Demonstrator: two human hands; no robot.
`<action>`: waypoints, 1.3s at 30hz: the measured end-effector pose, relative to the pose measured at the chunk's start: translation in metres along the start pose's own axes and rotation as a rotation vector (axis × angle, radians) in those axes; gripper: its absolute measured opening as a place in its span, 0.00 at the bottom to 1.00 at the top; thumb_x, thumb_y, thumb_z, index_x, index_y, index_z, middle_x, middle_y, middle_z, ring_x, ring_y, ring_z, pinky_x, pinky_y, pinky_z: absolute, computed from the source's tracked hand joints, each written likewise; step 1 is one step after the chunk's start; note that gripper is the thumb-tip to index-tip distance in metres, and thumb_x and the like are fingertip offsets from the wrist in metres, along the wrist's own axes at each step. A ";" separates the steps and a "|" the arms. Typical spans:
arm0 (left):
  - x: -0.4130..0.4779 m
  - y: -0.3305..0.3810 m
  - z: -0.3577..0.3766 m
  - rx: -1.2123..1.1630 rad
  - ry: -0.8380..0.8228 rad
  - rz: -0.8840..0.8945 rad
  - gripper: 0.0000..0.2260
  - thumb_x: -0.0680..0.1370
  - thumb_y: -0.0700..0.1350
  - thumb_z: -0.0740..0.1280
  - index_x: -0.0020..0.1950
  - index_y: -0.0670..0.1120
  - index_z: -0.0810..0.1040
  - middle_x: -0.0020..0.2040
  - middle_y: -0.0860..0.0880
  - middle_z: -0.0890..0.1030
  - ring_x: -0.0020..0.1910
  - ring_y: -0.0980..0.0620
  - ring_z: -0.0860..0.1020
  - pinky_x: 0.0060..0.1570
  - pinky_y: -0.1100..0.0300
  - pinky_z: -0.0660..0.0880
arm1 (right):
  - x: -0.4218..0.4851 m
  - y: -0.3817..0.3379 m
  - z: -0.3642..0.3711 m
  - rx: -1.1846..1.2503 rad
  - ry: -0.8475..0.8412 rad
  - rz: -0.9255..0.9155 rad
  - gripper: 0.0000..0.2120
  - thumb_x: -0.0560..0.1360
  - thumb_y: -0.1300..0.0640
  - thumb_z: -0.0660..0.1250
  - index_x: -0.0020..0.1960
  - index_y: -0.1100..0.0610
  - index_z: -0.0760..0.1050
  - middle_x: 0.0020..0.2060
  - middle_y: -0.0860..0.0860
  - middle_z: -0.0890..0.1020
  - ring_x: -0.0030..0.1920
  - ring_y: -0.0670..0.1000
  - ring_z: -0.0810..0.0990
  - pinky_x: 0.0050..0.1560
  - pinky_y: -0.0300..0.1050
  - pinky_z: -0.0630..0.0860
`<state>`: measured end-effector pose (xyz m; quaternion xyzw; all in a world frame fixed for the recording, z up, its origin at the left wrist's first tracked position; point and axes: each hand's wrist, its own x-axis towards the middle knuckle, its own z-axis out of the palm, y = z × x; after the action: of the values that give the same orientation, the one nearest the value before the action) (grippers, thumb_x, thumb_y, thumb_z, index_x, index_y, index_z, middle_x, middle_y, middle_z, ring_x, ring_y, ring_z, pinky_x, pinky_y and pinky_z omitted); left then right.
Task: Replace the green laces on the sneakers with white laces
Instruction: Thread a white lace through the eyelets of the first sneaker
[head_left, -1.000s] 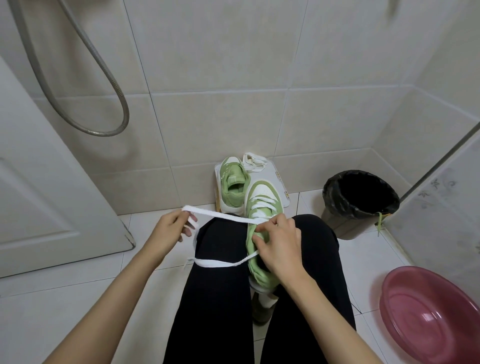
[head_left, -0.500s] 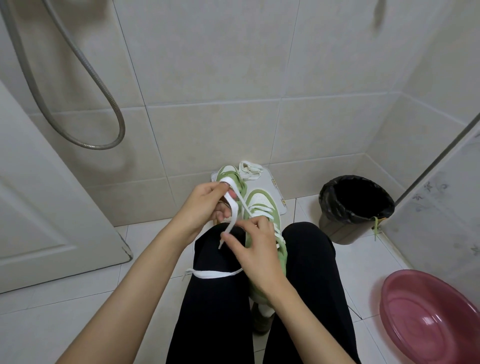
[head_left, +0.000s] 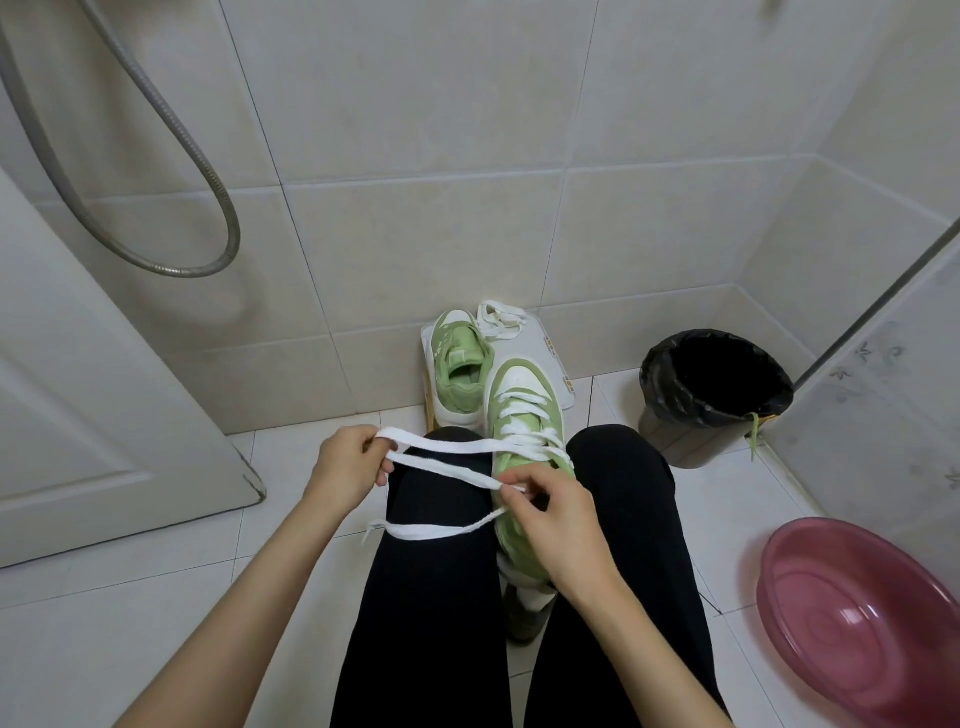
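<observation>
Threading: the right hand (head_left: 550, 514) pinches the white lace (head_left: 452, 447) by the upper eyelets of the near sneaker (head_left: 524, 410), which is wedged toe-away between the person's knees
Left hand: the left hand (head_left: 353, 462) has its fingers curled round a doubled span of that same lace, drawn taut out over the left knee
Loose end: the other lace end (head_left: 431, 531) lies slack across the left thigh, its tip hanging off the outer side
Risk of uneven ends: pulling hard with the left hand could, I'd say, drag lace through the lower rows and leave one side short
Risk of a twist: the lace is flat, and the doubled span looks as if it could go through the eyelet turned over
Risk of slipping: only the knees hold the shoe – a strong tug might tip it or drop it to the floor
Second sneaker: the second sneaker (head_left: 460, 364) sits unlaced on a white platform (head_left: 540, 358) by the wall, a spare white lace (head_left: 501, 319) heaped beside it
Green lace: a green lace (head_left: 754, 431) dangles over the rim of the black-lined bin (head_left: 717, 384)
Around: a pink basin (head_left: 862, 613) on the floor to the right, a shower hose (head_left: 156, 156) on the wall – neither is in the way
In the way: the left knee sits under the taut span, so the lace rubs across it
</observation>
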<state>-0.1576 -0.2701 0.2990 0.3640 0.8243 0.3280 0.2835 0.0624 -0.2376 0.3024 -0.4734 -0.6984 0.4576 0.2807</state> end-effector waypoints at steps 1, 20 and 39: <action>-0.003 0.001 0.002 0.065 -0.029 -0.021 0.07 0.80 0.41 0.61 0.51 0.42 0.78 0.42 0.45 0.80 0.38 0.50 0.78 0.45 0.55 0.74 | -0.002 0.002 0.000 0.006 0.007 0.018 0.11 0.75 0.58 0.69 0.41 0.42 0.78 0.41 0.42 0.81 0.45 0.35 0.76 0.45 0.24 0.68; -0.030 0.032 0.019 0.033 -0.318 0.489 0.07 0.81 0.44 0.62 0.43 0.52 0.72 0.34 0.58 0.78 0.35 0.63 0.74 0.38 0.71 0.67 | 0.004 0.007 -0.002 -0.083 0.146 -0.104 0.05 0.74 0.60 0.69 0.44 0.50 0.80 0.43 0.42 0.77 0.48 0.43 0.72 0.51 0.30 0.67; -0.009 0.041 0.041 0.200 -0.197 0.437 0.07 0.80 0.50 0.61 0.51 0.51 0.78 0.51 0.55 0.79 0.51 0.54 0.75 0.47 0.57 0.70 | 0.027 0.022 0.009 -0.525 0.271 -0.157 0.05 0.70 0.54 0.75 0.46 0.50 0.84 0.42 0.45 0.70 0.46 0.47 0.63 0.46 0.39 0.54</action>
<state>-0.1068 -0.2427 0.3062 0.5901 0.7228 0.2612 0.2472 0.0529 -0.2137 0.2778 -0.5311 -0.7833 0.1712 0.2740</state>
